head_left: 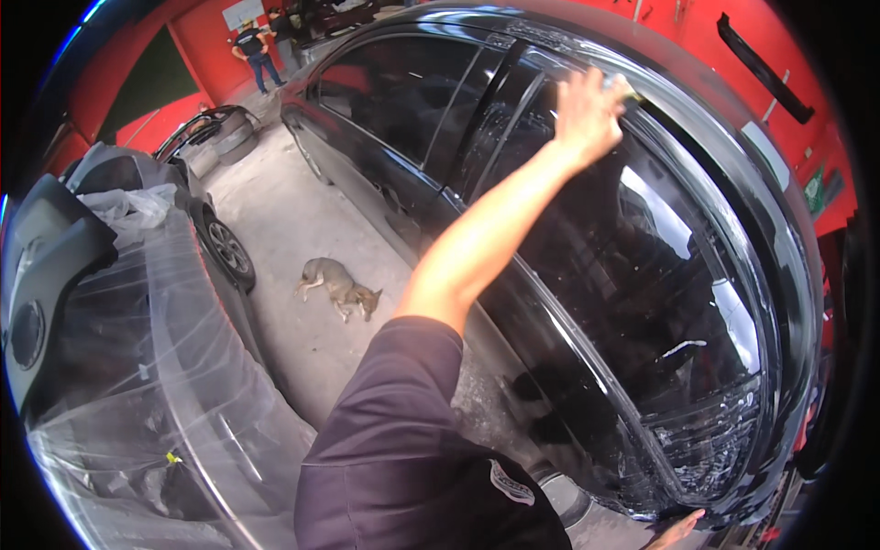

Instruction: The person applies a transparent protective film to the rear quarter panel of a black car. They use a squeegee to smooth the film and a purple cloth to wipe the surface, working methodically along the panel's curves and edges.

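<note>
My left arm reaches up across the side of a black car (587,344). At the top edge of its door frame, my left hand (587,117) is closed on a small yellowish pad (629,92), mostly hidden by the fingers. White, foamy streaks lie along the roof edge beside it. More whitish smears cover the lower end of the dark side window (632,247). At the lower edge, my right hand (678,532) shows only in part, its fingers stretched out against the car's dark edge.
A car under clear plastic sheeting (183,367) stands at the left. Between the cars, a dog (339,287) lies on the concrete floor (275,238). Two people stand far back by the red wall, one in a dark shirt (252,50). A loose bumper (206,133) rests behind the wrapped car.
</note>
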`<move>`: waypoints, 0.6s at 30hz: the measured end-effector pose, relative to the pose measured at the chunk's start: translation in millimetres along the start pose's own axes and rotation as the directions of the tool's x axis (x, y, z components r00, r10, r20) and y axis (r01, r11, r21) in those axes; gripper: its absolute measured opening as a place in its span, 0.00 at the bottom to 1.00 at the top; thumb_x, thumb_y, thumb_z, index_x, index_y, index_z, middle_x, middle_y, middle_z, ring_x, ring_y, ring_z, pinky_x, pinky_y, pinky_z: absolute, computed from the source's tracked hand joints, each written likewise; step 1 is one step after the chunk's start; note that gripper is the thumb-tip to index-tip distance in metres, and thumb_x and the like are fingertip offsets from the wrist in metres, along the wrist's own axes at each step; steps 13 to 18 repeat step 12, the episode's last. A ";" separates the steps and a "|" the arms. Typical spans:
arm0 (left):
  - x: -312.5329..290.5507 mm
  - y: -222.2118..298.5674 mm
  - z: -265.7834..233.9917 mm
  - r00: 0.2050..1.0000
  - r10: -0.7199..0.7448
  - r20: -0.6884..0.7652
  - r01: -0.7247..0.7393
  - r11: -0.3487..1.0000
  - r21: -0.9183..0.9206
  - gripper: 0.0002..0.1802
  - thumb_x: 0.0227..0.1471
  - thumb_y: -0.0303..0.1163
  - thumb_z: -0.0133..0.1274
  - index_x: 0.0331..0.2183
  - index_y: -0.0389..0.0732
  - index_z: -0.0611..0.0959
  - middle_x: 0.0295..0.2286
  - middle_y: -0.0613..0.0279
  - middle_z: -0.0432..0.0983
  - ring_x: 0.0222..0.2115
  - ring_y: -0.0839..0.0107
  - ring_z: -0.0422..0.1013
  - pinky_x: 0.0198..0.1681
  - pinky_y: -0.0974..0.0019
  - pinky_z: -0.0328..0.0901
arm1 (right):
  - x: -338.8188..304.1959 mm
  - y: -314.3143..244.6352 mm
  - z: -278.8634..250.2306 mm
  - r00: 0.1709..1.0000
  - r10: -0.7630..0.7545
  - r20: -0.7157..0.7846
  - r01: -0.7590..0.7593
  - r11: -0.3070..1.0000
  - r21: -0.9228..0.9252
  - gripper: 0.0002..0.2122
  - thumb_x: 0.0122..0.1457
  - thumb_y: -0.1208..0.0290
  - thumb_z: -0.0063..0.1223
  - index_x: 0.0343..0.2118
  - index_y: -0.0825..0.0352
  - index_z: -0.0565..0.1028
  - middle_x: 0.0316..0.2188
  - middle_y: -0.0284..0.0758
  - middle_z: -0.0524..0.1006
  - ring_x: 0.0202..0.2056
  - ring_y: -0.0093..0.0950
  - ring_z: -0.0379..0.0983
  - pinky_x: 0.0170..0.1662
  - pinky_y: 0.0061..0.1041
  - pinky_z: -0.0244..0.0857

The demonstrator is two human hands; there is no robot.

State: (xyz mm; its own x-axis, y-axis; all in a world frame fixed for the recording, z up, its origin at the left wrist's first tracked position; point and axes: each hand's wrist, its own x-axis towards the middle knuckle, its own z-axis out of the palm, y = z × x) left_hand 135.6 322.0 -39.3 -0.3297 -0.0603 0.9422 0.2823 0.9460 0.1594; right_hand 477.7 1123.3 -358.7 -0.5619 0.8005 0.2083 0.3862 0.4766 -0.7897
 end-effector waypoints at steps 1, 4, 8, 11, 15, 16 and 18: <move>0.6 -4.0 6.0 0.998 -0.059 -0.028 0.059 0.998 0.024 0.23 0.51 0.29 0.63 0.52 0.45 0.87 0.40 0.50 0.76 0.42 0.51 0.72 0.43 0.47 0.62 | 0.2 0.3 -3.1 1.000 0.004 -0.001 -0.004 1.000 0.001 0.50 0.68 0.27 0.47 0.69 0.79 0.69 0.68 0.58 0.72 0.67 0.49 0.69 0.74 0.39 0.57; -23.9 75.4 11.5 0.995 0.057 -0.087 -0.063 0.995 -0.077 0.27 0.47 0.28 0.63 0.52 0.46 0.84 0.41 0.48 0.75 0.42 0.48 0.71 0.42 0.44 0.61 | -2.1 -10.2 -3.6 1.000 0.009 0.013 -0.009 1.000 0.007 0.51 0.67 0.26 0.47 0.69 0.79 0.68 0.67 0.59 0.71 0.67 0.49 0.69 0.74 0.40 0.57; -57.4 160.2 10.4 0.941 0.337 0.014 -0.312 0.887 -0.341 0.42 0.32 0.30 0.70 0.56 0.48 0.83 0.46 0.49 0.78 0.47 0.48 0.72 0.50 0.41 0.64 | -6.2 -18.5 -8.1 0.999 0.020 0.029 -0.021 0.999 0.025 0.52 0.66 0.26 0.48 0.70 0.80 0.68 0.67 0.60 0.71 0.67 0.51 0.69 0.74 0.40 0.57; -44.4 100.2 2.5 0.943 0.334 0.002 -0.323 0.915 -0.241 0.39 0.34 0.31 0.70 0.55 0.48 0.85 0.47 0.47 0.78 0.47 0.49 0.73 0.48 0.44 0.64 | -19.1 -19.5 -12.3 0.998 0.036 0.045 -0.038 0.998 0.048 0.53 0.65 0.25 0.48 0.70 0.81 0.67 0.67 0.61 0.71 0.67 0.51 0.69 0.74 0.40 0.57; -33.4 61.2 7.4 0.981 0.177 0.078 -0.166 0.977 -0.136 0.42 0.39 0.32 0.69 0.60 0.50 0.81 0.51 0.47 0.77 0.51 0.51 0.72 0.49 0.44 0.63 | -9.9 -10.9 -17.5 0.996 0.055 0.072 -0.057 0.998 0.029 0.45 0.70 0.31 0.46 0.70 0.75 0.71 0.68 0.53 0.72 0.69 0.48 0.67 0.75 0.39 0.55; -33.4 61.2 7.4 0.981 0.177 0.078 -0.166 0.977 -0.136 0.42 0.39 0.32 0.69 0.60 0.50 0.81 0.51 0.47 0.77 0.51 0.51 0.72 0.49 0.44 0.63 | -9.9 -10.9 -17.5 0.996 0.055 0.072 -0.057 0.998 0.029 0.45 0.70 0.31 0.46 0.70 0.75 0.71 0.68 0.53 0.72 0.69 0.48 0.67 0.75 0.39 0.55; -33.4 61.2 7.4 0.981 0.177 0.078 -0.166 0.977 -0.136 0.42 0.39 0.32 0.69 0.60 0.50 0.81 0.51 0.47 0.77 0.51 0.51 0.72 0.49 0.44 0.63 | -9.9 -10.9 -17.5 0.996 0.055 0.072 -0.057 0.998 0.029 0.45 0.70 0.31 0.46 0.70 0.75 0.71 0.68 0.53 0.72 0.69 0.48 0.67 0.75 0.39 0.55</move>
